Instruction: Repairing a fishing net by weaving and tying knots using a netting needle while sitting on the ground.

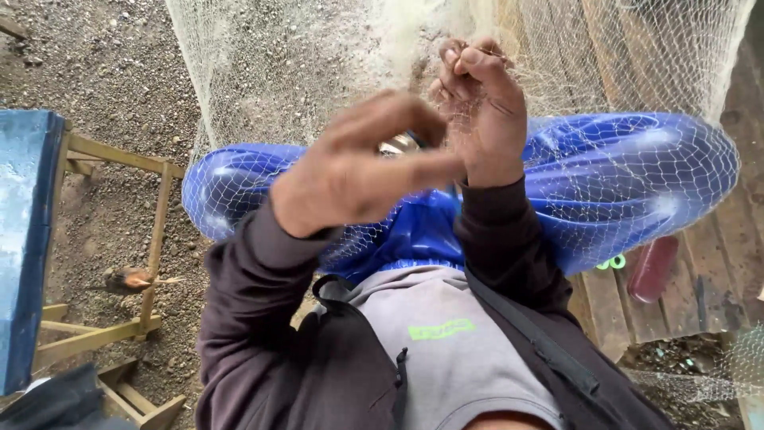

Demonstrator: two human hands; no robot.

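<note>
While the fishing net (334, 72) lies draped across my lap, it stays spread over my blue waterproof trousers (637, 175), which keeps the mesh off the gravel ground (103, 56) and within reach of both hands.

Right hand (477, 103): raised in front of me, fingers (465, 68) curled and pinched on a gathered bunch of mesh at the top of the frame. The bunch looks denser and paler there, so I judge the pinch holds the strands taut at one spot.

Left hand (358, 171): blurred, crossing in front of the right wrist, fingers bent around a small dark and metallic object (402, 143) that shows between thumb and forefinger. Grip looks closed on it; what the object is, I cannot tell.

Hands are held close together, touching or nearly so, at chest height, likely so the held mesh sits just beside the small object.

Surroundings: wooden planks (700, 263) under my right side, with a dull red bottle-like thing (652, 267) lying on them. To my left, a blue panel (28, 239) on a rough wooden frame (151, 239), and a small bird (127, 279) on the gravel beside the frame. Grey hoodie (446, 350) and dark jacket sleeves (239, 318) below.
</note>
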